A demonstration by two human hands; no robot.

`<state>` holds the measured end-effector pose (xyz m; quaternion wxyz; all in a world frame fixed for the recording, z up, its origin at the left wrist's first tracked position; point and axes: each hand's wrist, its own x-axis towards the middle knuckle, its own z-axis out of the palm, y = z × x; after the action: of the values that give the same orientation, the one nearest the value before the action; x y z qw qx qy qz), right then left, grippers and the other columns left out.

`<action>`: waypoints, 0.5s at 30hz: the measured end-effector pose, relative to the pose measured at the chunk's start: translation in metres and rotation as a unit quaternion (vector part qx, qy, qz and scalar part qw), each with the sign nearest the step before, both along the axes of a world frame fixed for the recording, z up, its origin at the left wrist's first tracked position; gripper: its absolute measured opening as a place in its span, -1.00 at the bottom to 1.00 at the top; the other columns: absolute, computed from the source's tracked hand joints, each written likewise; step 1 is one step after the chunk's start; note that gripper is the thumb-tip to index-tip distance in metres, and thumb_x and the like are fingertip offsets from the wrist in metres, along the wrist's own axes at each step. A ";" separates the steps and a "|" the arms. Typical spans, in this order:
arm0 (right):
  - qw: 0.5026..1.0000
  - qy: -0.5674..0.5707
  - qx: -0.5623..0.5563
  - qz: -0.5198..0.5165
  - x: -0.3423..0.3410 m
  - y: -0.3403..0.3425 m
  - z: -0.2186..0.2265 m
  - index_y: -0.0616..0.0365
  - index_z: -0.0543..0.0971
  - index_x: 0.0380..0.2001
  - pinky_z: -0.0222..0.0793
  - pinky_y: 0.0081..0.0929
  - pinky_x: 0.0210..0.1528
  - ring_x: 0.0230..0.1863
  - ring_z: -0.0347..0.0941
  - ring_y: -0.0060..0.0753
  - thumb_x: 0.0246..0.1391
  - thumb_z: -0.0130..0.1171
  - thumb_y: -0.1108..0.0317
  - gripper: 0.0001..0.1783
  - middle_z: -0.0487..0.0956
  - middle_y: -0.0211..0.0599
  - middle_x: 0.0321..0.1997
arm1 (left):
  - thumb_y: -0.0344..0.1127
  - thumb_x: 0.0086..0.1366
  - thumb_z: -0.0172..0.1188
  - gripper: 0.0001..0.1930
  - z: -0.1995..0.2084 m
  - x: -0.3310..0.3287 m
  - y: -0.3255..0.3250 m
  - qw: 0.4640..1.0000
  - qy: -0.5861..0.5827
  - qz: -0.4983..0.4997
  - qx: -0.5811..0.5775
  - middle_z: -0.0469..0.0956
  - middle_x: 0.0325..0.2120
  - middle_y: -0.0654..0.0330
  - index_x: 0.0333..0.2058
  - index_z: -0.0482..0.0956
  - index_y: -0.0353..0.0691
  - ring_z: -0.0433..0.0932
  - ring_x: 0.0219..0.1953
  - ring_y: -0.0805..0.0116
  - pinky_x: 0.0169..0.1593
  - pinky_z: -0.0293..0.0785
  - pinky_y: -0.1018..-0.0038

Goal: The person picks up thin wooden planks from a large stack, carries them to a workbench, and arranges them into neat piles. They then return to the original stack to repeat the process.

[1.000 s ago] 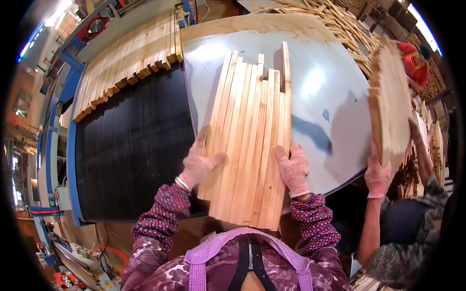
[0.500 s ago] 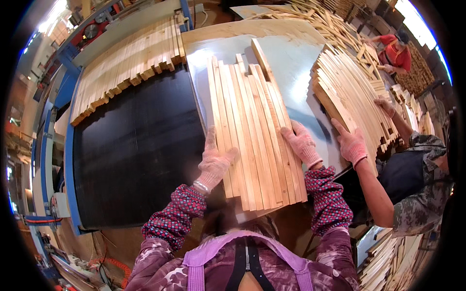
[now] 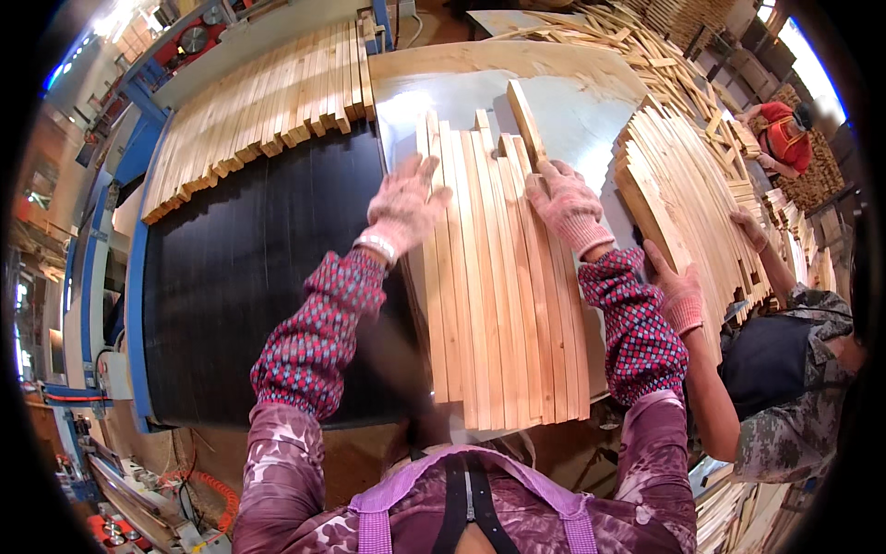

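A row of long, light wooden strips [image 3: 484, 305] lies side by side in front of me, pointing away, with uneven far ends. My left hand [image 3: 403, 208], in a pale pink work glove, rests at the row's left edge near the far end, fingers stretched out. At the right edge, my gloved right hand [image 3: 568, 205] lies with fingers extended and apart, touching the outer strips. One strip [image 3: 524, 120] sticks out farther than the others just beyond my right fingers. The undersides of both hands are hidden.
Left is a black conveyor belt [image 3: 268, 286] in a blue frame, with more strips [image 3: 268, 102] across its far end. The strips lie on a metal table [image 3: 425, 88]. At right a co-worker's gloved hand [image 3: 681, 297] touches another stack [image 3: 692, 185]. Loose strips [image 3: 637, 51] pile up behind.
Both my hands have moved forward along the row's sides, from its nearer half to its far part, and their fingers have loosened. The co-worker's hands stay at the right stack.
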<state>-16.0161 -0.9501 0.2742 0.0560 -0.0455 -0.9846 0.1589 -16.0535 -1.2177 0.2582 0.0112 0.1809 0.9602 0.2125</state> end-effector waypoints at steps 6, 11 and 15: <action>0.994 0.027 -0.107 -0.004 -0.036 0.022 -0.037 0.00 0.42 0.21 0.33 -0.17 0.23 0.21 0.38 0.06 0.25 0.03 0.08 -0.49 0.40 -0.17 0.27 | 0.25 0.33 -0.07 -0.11 -0.003 -0.053 0.035 0.989 -0.104 0.103 -0.018 -0.10 0.45 0.04 0.43 -0.09 -0.21 -0.13 0.49 0.10 0.47 -0.10 0.26; 0.978 0.024 -0.204 0.030 -0.035 0.037 -0.039 0.14 0.39 0.27 0.28 -0.36 0.29 0.26 0.39 -0.12 0.26 0.11 0.17 -0.45 0.47 -0.07 0.25 | 0.27 0.27 0.06 -0.02 -0.018 -0.046 0.023 0.985 -0.092 0.127 0.072 0.03 0.43 0.06 0.45 -0.17 -0.15 0.16 0.40 0.09 0.38 0.12 0.23; 0.954 0.030 -0.297 0.040 -0.040 0.059 -0.055 0.18 0.40 0.26 0.28 -0.46 0.27 0.22 0.43 -0.29 0.28 0.12 0.15 -0.44 0.51 -0.10 0.23 | 0.25 0.27 0.07 -0.04 -0.021 -0.048 0.015 0.980 -0.118 0.128 0.096 0.11 0.40 0.04 0.45 -0.17 -0.06 0.23 0.36 0.05 0.38 0.10 0.27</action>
<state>-16.0563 -0.8913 0.2190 0.0629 -0.0160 -0.8920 0.4473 -16.1016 -1.2027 0.2375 0.0802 0.0299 0.9425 0.3230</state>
